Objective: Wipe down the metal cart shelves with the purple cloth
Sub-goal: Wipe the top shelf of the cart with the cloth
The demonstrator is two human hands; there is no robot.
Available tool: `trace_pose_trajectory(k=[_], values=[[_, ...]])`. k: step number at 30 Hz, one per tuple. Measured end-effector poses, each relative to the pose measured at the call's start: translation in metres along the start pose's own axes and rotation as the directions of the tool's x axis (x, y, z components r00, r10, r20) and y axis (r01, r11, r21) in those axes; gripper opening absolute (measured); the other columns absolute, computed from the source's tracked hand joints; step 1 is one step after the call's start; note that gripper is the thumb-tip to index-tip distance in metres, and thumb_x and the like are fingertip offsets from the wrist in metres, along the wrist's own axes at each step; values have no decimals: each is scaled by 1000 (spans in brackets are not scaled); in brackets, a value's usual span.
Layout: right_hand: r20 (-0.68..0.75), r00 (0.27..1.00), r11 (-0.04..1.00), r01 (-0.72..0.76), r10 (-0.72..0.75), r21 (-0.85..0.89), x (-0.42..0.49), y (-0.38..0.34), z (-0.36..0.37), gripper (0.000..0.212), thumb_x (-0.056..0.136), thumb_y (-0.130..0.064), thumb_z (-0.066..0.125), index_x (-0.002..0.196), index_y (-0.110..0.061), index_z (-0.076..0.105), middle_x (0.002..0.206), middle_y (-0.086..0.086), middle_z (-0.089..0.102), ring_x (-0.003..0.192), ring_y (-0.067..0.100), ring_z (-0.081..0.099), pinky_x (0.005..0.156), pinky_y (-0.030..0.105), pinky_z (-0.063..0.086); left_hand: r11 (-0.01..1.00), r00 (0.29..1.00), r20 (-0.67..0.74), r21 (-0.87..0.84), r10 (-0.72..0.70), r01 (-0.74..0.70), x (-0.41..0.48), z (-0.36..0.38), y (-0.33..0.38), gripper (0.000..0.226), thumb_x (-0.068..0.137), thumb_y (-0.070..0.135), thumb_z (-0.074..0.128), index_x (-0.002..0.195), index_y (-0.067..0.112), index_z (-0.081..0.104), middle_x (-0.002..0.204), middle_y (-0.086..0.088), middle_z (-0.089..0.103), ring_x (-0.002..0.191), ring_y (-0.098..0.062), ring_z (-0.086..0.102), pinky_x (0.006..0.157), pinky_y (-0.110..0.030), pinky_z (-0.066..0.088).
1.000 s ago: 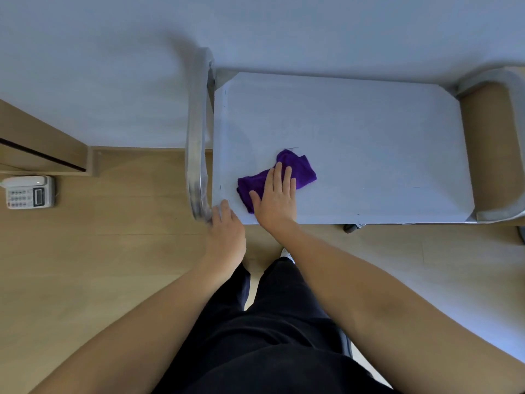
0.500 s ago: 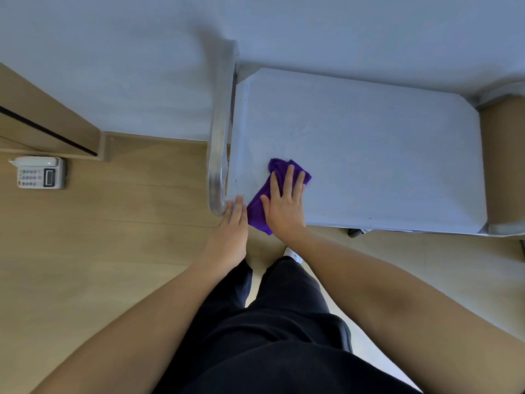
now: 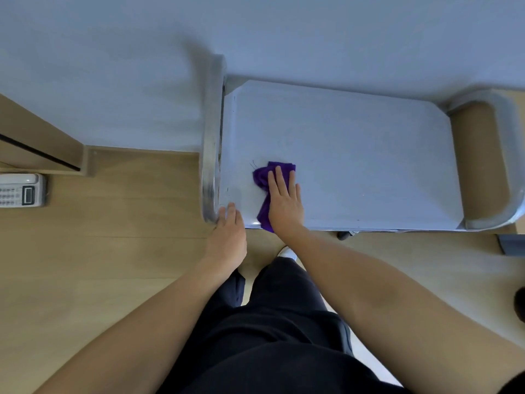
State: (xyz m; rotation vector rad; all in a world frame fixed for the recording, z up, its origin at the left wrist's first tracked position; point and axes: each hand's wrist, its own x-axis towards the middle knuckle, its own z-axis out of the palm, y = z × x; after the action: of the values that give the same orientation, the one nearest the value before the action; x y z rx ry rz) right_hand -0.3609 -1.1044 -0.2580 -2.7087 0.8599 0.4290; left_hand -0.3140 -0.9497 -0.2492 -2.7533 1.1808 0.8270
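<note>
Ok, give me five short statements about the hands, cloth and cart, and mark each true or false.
1. The right hand lies flat on the purple cloth. True.
2. The cloth sits at the far right end of the cart's top shelf. False: it is near the left front corner.
3. The left hand rests at the shelf's front left corner, beside the handle bar. True.
4. The cloth lies wholly on the shelf. False: one end hangs over the front edge.
5. A phone stands on the shelf. False: it lies on the wooden floor, left of the cart.
</note>
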Motion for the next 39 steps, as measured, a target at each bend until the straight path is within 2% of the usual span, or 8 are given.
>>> trace_pose_trajectory(k=[5, 9, 12, 18, 26, 30, 33, 39], values=[[-14, 998, 997, 55, -54, 53, -24, -8, 13, 104, 81, -11, 73, 155, -12, 1, 164, 4, -7, 148, 34, -16, 121, 45, -4, 996, 996, -18, -31, -84, 83, 6, -10, 19, 65, 92, 8, 52, 148, 1, 20, 159, -14, 9, 141, -37, 22, 95, -37, 48], [-80, 959, 960, 277, -273, 46, -17, 3, 22, 96, 79, -11, 75, 154, -8, 15, 163, 8, 8, 149, 34, -6, 121, 47, 3, 995, 992, -98, -65, -79, 73, 25, -12, 21, 65, 96, 8, 47, 150, -1, 12, 160, -18, 7, 148, -29, 10, 118, -37, 22], [-81, 912, 914, 404, -401, 21, 0, 12, 23, 94, 79, -18, 76, 153, -7, 21, 162, 9, 15, 150, 34, 1, 121, 46, 4, 989, 983, -124, -76, -132, 123, 39, -9, 21, 65, 98, 8, 42, 150, -3, 5, 160, -19, -1, 149, -29, 1, 121, -37, 11], [-86, 774, 778, 628, -627, -19, 95, 23, 2, 57, 94, -13, 45, 149, -9, 34, 158, 10, 28, 147, 37, 17, 120, 48, 13, 982, 949, -257, -107, -181, 158, 40, 14, 22, 56, 88, 5, 53, 140, -7, 38, 152, -22, 33, 140, -33, 35, 103, -41, 42], [-198, 930, 948, 317, -311, -3, 180, -3, -36, 79, 86, -4, 57, 154, -10, 18, 163, 5, 12, 150, 31, 4, 122, 43, 0, 944, 902, -294, -186, -318, 272, 60, 2, 37, 48, 91, 11, 47, 137, -2, 43, 153, -13, 34, 138, -27, 38, 102, -39, 45], [-174, 743, 757, 653, -647, -26, 147, -10, -13, 64, 83, -8, 57, 145, -7, 41, 155, 8, 36, 144, 35, 26, 120, 48, 18, 925, 889, -280, -228, -361, 304, 80, -11, 40, 51, 87, 9, 55, 137, 0, 47, 151, -12, 38, 137, -27, 40, 101, -38, 45], [-132, 646, 654, 757, -752, -19, 174, 10, -25, 55, 91, -11, 50, 145, -8, 42, 153, 8, 38, 144, 33, 29, 119, 46, 21, 926, 881, -294, -200, -370, 321, 84, -8, 45, 52, 86, 9, 56, 136, -1, 47, 150, -14, 40, 136, -29, 41, 99, -38, 45], [-186, 910, 923, 383, -370, 33, 254, 26, -66, 59, 98, -6, 34, 154, -6, 14, 163, 10, 9, 150, 30, 3, 121, 46, 9, 932, 895, -264, -149, -359, 330, 82, -3, 43, 61, 87, 12, 62, 143, 0, 39, 154, -12, 33, 140, -27, 36, 106, -36, 43]])
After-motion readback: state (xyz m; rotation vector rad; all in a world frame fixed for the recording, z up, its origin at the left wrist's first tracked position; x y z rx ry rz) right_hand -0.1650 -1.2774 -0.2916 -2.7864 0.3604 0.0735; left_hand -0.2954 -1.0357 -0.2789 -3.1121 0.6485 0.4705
